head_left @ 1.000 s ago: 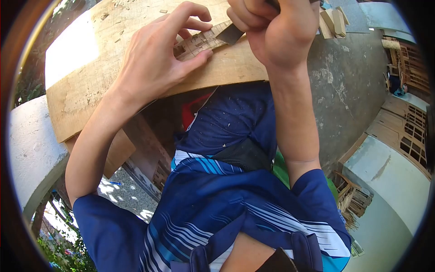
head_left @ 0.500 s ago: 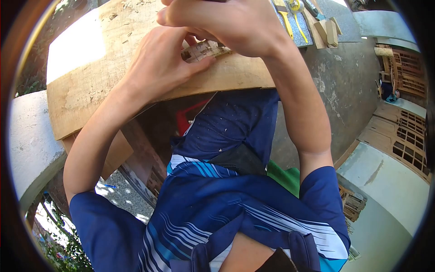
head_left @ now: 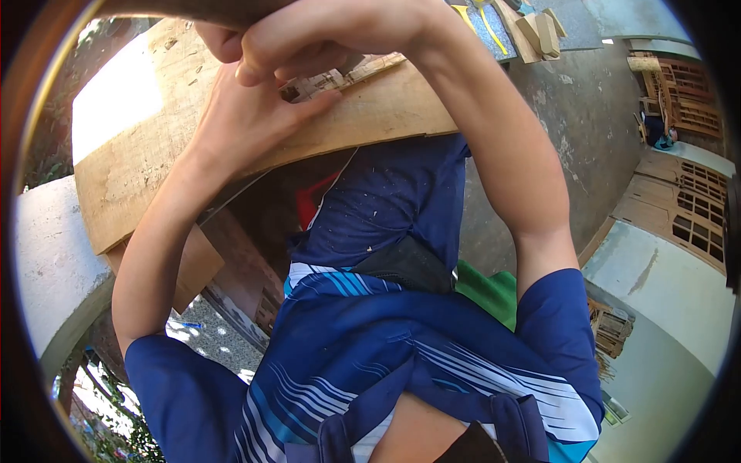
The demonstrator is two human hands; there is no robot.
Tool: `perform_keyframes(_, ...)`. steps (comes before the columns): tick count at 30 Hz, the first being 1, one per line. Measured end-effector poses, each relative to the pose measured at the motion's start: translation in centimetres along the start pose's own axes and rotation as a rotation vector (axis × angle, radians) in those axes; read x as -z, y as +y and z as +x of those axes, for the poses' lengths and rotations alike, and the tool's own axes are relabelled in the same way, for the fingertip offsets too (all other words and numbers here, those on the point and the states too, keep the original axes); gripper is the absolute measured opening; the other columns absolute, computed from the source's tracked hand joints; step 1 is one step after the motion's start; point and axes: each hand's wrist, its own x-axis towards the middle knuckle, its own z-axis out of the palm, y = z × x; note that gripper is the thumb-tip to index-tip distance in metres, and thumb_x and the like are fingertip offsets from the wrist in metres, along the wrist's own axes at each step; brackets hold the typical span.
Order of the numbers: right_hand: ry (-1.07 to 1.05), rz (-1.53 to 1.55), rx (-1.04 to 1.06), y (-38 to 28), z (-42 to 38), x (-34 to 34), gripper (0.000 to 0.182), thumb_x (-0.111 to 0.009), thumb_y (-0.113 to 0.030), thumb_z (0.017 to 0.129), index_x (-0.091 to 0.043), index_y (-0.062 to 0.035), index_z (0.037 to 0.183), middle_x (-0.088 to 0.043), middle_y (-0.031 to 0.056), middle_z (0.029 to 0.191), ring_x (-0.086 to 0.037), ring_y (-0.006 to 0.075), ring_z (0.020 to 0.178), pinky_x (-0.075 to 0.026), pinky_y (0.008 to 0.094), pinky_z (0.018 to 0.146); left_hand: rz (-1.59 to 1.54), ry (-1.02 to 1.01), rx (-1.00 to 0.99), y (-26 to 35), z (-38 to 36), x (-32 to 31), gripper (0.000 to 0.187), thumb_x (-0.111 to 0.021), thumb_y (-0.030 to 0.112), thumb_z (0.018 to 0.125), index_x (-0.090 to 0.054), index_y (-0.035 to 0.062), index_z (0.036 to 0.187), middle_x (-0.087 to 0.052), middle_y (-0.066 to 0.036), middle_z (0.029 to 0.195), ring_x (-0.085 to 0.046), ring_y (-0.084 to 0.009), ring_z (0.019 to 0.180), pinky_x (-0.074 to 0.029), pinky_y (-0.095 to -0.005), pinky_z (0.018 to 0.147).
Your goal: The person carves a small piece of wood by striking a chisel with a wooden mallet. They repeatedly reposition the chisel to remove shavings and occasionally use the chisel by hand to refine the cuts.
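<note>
Steadying the strip [head_left: 330, 81] atop the board [head_left: 386, 108], close to its near edge, with the left hand [head_left: 245, 116] part-curled around it and the right hand [head_left: 328, 31] fisted above on a mostly hidden blade [head_left: 352, 63], perhaps risking cuts through any slip.

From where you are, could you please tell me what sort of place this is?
Probably a woodworking workshop, judging by the pale wooden worktop dotted with debris, light rectangular wooden blocks and brown gridded wooden panels.

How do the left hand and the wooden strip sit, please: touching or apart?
Touching: the head view shows the left hand with its thumb lying against the near edge of the wooden strip.
</note>
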Motion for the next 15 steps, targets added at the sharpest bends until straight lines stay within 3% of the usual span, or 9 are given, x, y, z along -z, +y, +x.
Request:
perform_keyframes(2,-0.086,0.109,-0.085,0.3,0.2,1.4,0.021,-0.072,-0.016,0.085,-0.054,-0.0071,0.079,-0.051,-0.0018,0.064,-0.049,0.0090,0.051,-0.038,0.0276,0.046,-0.068,-0.014,0.114,1.2,0.2,0.6,0.050,-0.084,0.032,0.084,-0.069,-0.0050,0.114,-0.071,-0.012,0.102,-0.067,-0.0213,0.092,-0.053,-0.0369,0.086)
perform_keyframes(3,-0.108,0.136,-0.096,-0.7,-0.5,1.8,0.022,-0.073,-0.018,0.086,-0.055,-0.0068,0.079,-0.052,-0.0014,0.064,-0.049,0.0090,0.051,-0.039,0.0274,0.046,-0.026,-0.008,0.013,-0.2,0.4,0.1,0.036,-0.082,0.022,0.082,-0.067,0.0019,0.107,-0.071,-0.012,0.092,-0.070,-0.0263,0.086,-0.055,-0.0389,0.076)
perform_keyframes(4,0.019,0.063,-0.026,-0.8,-1.1,1.0,0.022,-0.073,-0.018,0.088,-0.056,-0.0062,0.079,-0.053,-0.0018,0.065,-0.049,0.0084,0.051,-0.039,0.0274,0.048,-0.047,0.002,-0.022,-0.1,0.6,0.1,0.034,-0.082,0.021,0.082,-0.065,0.0020,0.104,-0.071,-0.012,0.091,-0.070,-0.0267,0.085,-0.055,-0.0390,0.075)
perform_keyframes(6,0.500,-0.196,0.128,-0.5,-1.8,-1.6,0.022,-0.072,-0.017,0.092,-0.059,-0.0051,0.080,-0.054,-0.0028,0.066,-0.048,0.0071,0.053,-0.041,0.0273,0.050,-0.094,0.027,-0.079,0.4,0.8,-0.1,0.033,-0.082,0.019,0.081,-0.060,0.0022,0.099,-0.071,-0.012,0.091,-0.070,-0.0275,0.085,-0.055,-0.0393,0.075)
perform_keyframes(8,0.804,-0.222,0.273,0.4,-3.1,-3.1,0.020,-0.069,-0.014,0.094,-0.057,-0.0050,0.081,-0.053,-0.0034,0.065,-0.046,0.0058,0.052,-0.040,0.0265,0.051,-0.102,0.049,-0.051,0.9,0.6,-0.5,0.034,-0.082,0.017,0.080,-0.055,0.0026,0.095,-0.070,-0.012,0.090,-0.070,-0.0291,0.084,-0.055,-0.0394,0.076)
perform_keyframes(10,0.926,-0.061,0.507,2.1,-4.5,-3.7,0.017,-0.063,-0.007,0.096,-0.052,-0.0059,0.082,-0.048,-0.0037,0.063,-0.042,0.0045,0.050,-0.037,0.0249,0.049,-0.133,0.073,-0.039,0.5,0.6,-1.1,0.034,-0.082,0.017,0.081,-0.055,0.0028,0.095,-0.070,-0.011,0.090,-0.070,-0.0294,0.084,-0.056,-0.0395,0.076)
perform_keyframes(11,0.953,0.007,0.575,2.9,-4.9,-4.2,0.018,-0.061,-0.003,0.096,-0.050,-0.0063,0.083,-0.046,-0.0039,0.063,-0.039,0.0038,0.049,-0.035,0.0242,0.049,-0.109,0.080,-0.034,0.6,0.6,-1.1,0.034,-0.082,0.018,0.082,-0.054,0.0028,0.093,-0.072,-0.011,0.092,-0.070,-0.0253,0.084,-0.056,-0.0374,0.073)
perform_keyframes(13,0.981,0.135,0.682,3.9,-5.1,-4.9,0.014,-0.057,-0.001,0.096,-0.047,-0.0054,0.088,-0.043,-0.0028,0.061,-0.037,0.0039,0.047,-0.033,0.0239,0.045,-0.061,0.092,-0.020,0.8,0.6,-1.1,0.034,-0.083,0.018,0.083,-0.053,0.0028,0.089,-0.075,-0.010,0.096,-0.070,-0.0171,0.083,-0.057,-0.0333,0.067)
perform_keyframes(15,1.026,0.088,0.706,5.3,-4.9,-4.8,0.013,-0.057,-0.001,0.096,-0.045,-0.0052,0.091,-0.042,-0.0023,0.061,-0.035,0.0040,0.046,-0.031,0.0241,0.044,-0.042,0.074,0.009,1.0,0.5,-1.0,0.034,-0.083,0.018,0.083,-0.053,0.0030,0.089,-0.076,-0.011,0.100,-0.072,-0.0178,0.086,-0.057,-0.0338,0.068)
